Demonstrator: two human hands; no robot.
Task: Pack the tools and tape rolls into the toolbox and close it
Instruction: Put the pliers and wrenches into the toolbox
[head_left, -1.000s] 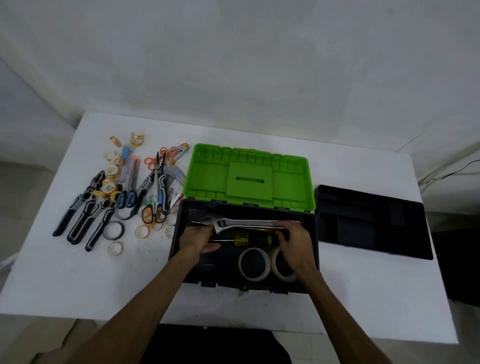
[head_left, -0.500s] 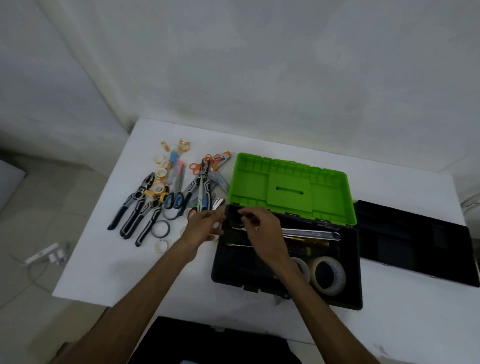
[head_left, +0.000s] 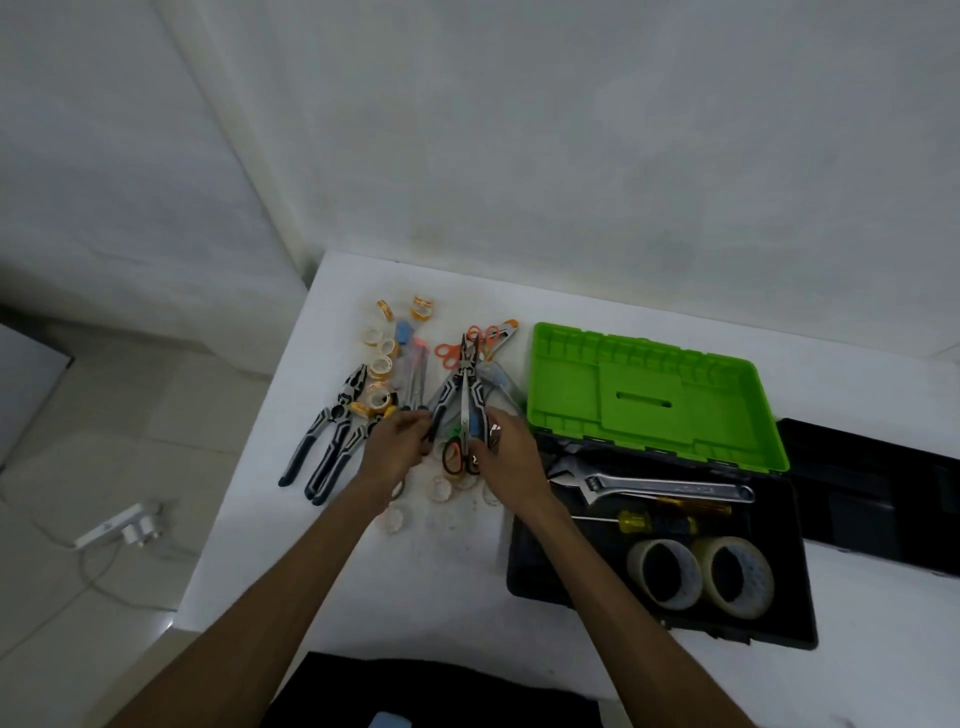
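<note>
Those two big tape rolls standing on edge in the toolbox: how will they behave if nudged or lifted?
The tape rolls stand on edge, so a nudge would probably roll or topple them. Hollow cores suggest they are light. They lean together inside the toolbox, so lifting one may tip the other.

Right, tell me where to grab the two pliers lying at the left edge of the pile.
Take the pliers by their long striped handles, coming from the near side. The handles point toward the person and lie clear on the table, while the jaws are tucked among the small tape rolls.
</note>
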